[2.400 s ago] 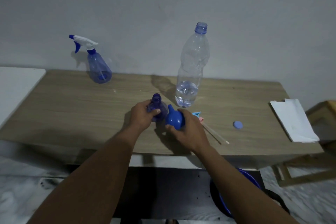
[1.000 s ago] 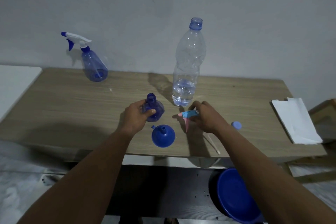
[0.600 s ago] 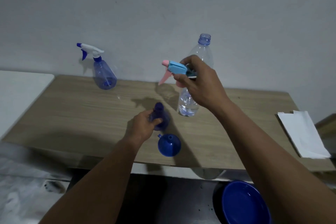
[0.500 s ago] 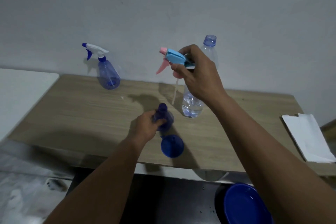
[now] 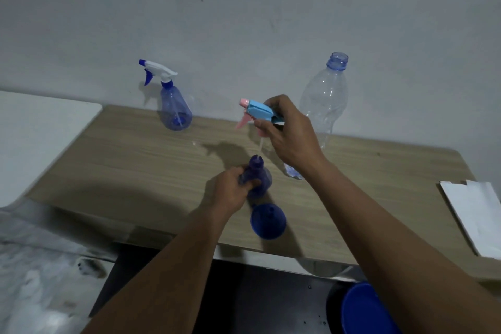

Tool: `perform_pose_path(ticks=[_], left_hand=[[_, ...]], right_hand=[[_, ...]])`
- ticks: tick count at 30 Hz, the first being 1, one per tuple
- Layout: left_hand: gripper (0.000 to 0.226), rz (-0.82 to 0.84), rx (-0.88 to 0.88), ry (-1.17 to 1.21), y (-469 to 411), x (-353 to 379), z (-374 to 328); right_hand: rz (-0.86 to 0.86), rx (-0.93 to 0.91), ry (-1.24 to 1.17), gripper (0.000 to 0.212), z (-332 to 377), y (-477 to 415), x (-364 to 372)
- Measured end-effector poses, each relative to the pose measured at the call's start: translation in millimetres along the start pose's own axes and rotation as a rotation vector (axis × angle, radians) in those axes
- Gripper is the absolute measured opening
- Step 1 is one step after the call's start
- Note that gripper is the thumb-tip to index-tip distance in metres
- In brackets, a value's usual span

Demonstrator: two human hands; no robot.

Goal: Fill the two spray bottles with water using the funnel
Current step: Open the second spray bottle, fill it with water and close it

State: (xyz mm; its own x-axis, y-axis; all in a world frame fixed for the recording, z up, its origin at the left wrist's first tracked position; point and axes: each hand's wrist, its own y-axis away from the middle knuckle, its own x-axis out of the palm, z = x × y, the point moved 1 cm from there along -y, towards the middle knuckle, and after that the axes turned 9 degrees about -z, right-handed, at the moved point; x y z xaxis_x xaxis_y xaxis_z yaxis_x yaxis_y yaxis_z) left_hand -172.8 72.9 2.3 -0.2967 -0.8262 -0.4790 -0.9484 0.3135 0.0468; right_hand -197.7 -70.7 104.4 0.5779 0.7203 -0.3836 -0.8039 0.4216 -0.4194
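You are looking down at a light wooden table (image 5: 135, 160) set against a plain grey wall. Take the small blue spray bottle (image 5: 259, 179) near the middle of the table as your landmark. It stands upright with its neck uncovered, and your left hand (image 5: 233, 192) is wrapped around its left side, fingers closed on the body.

Directly above that bottle, your right hand (image 5: 290, 135) is raised off the table, fingers closed around a light blue and pink trigger sprayer head (image 5: 257, 112). Its nozzle points left. A thin clear dip tube (image 5: 260, 146) hangs down from the head, and its lower end sits at the bottle's open neck; whether the tip is inside cannot be told.

Just in front of the bottle, toward you, the blue funnel (image 5: 267, 221) lies on the table with its wide mouth facing down and its spout up, near the table's front edge.

Behind and to the right of the bottle stands a tall clear plastic water bottle (image 5: 324, 106), uncapped, partly hidden by your right hand, with a little water at its base.

Far behind and to the left, by the wall, a second spray bottle (image 5: 173, 108) stands upright, its white and blue trigger head fitted.

Well to the right, at the table's end, lies white paper (image 5: 477, 214).

Below the table, to the right, part of a blue basin (image 5: 363, 309) shows on the floor.
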Motion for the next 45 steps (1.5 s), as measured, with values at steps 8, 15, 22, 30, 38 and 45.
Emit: perform_pose_path(ticks=[8, 15, 22, 30, 38, 45], left_hand=[[0.025, 0.000, -0.023, 0.054, 0.4, 2.3, 3.9], [0.020, 0.005, -0.038, 0.025, -1.1, 5.0, 8.9], [0.020, 0.026, -0.064, 0.085, -0.5, 5.4, 4.7], [0.021, 0.022, -0.061, 0.074, -0.9, 5.2, 5.2], [0.021, -0.014, -0.039, 0.051, -0.5, 6.2, 5.9], [0.019, 0.000, -0.021, 0.010, -2.3, 5.1, 7.8]], right_hand=[[0.169, 0.006, 0.203, 0.023, -47.6, 23.1, 20.5], [0.212, 0.016, 0.241, 0.022, -51.3, 24.6, 25.3], [0.218, -0.026, 0.277, 0.020, -53.1, 19.7, 24.9], [0.209, 0.008, 0.257, 0.024, -55.7, 23.7, 23.0], [0.181, 0.088, 0.192, 0.019, -52.7, 13.5, 27.8], [0.210, 0.055, 0.240, 0.020, -61.5, 23.3, 26.8]])
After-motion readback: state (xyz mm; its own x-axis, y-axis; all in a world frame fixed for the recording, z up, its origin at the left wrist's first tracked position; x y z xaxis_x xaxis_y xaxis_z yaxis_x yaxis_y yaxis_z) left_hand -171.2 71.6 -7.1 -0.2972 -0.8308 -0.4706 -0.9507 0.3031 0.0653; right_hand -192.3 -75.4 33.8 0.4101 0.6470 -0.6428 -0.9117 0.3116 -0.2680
